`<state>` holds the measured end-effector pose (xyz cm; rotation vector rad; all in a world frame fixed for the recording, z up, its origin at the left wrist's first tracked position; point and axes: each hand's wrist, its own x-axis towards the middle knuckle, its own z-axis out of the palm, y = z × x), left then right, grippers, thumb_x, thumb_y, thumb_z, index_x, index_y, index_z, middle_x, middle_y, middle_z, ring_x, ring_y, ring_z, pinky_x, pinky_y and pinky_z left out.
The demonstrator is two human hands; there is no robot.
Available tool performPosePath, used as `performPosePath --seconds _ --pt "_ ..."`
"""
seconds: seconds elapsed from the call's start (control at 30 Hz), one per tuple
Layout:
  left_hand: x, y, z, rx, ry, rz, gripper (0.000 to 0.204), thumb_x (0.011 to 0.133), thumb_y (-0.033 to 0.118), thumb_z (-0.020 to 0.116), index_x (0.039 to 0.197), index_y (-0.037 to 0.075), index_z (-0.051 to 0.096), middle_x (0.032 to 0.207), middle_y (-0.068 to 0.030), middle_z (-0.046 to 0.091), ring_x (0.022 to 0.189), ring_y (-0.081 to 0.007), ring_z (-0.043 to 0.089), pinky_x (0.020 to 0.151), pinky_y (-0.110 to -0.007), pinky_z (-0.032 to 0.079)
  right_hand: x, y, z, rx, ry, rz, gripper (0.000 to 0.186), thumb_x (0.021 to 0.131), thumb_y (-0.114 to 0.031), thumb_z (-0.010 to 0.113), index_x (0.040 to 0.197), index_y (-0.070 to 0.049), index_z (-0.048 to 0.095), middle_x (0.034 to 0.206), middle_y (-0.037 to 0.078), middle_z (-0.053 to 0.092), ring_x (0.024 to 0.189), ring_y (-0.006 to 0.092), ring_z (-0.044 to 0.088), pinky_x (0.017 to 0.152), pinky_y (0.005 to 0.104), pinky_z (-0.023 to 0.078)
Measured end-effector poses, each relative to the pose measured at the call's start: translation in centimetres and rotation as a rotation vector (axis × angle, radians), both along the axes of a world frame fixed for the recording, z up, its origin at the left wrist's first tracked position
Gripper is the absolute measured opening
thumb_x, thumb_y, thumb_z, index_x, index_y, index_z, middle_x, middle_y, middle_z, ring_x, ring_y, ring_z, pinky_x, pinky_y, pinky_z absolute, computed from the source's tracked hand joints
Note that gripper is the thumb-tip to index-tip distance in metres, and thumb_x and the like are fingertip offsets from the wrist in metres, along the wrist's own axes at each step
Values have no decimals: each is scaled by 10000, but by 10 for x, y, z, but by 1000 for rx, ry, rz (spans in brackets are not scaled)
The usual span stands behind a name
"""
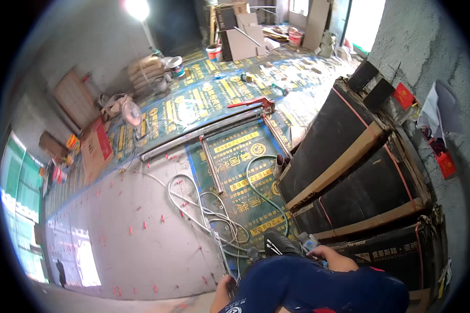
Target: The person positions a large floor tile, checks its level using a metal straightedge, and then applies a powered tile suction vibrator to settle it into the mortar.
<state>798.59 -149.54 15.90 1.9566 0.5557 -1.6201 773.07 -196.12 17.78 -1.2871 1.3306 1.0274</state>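
Observation:
At the bottom of the head view, my right hand (321, 253) reaches out with curled fingers against a small grey and blue tool (308, 242), whose exact kind I cannot make out. My left hand (226, 285) hangs low beside the tiled floor, closed near the lower end of a thin pale rod or tube (219, 249). What lies inside those fingers is hidden. A dark shoe (278, 244) shows between my arms. Just ahead, a pale hose (185, 195) lies in loose loops over the tile edge and the printed green sheeting.
Glossy pale tiles (136, 250) with red spacers spread to the left. Tall black cartons (331, 141) lean against the right wall. Long metal rails (203, 133) and a red-handled tile cutter (250, 103) cross ahead. Buckets (175, 67), stacked sacks (145, 73) and a fan (131, 113) stand farther off.

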Motion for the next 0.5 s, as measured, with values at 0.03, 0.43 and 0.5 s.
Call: performPosePath --seconds 0.03,0.43,0.5 --pt "39 -23 -4 42 21 -6 210 787 171 586 913 33 683 919 -176 658 798 -311 601 743 -441 476 8 -8 0 -24 50 14 501 764 -475 793 1050 -66 748 1146 106 689 1025 267 628 983 489 398" --pt "369 -203 -5 52 -455 -342 213 684 229 656 784 41 651 756 -155 611 693 -345 585 660 -450 469 239 -168 24 -103 -796 -68 449 687 -384 845 983 -65 734 984 80 693 927 211 615 858 407 476" --pt "404 -278 -5 -32 -442 -449 224 690 249 663 795 52 664 772 -161 625 719 -352 598 677 -448 477 300 -234 -36 -124 -292 -133 456 677 -394 849 964 -57 739 954 100 695 869 219 621 807 420 490"
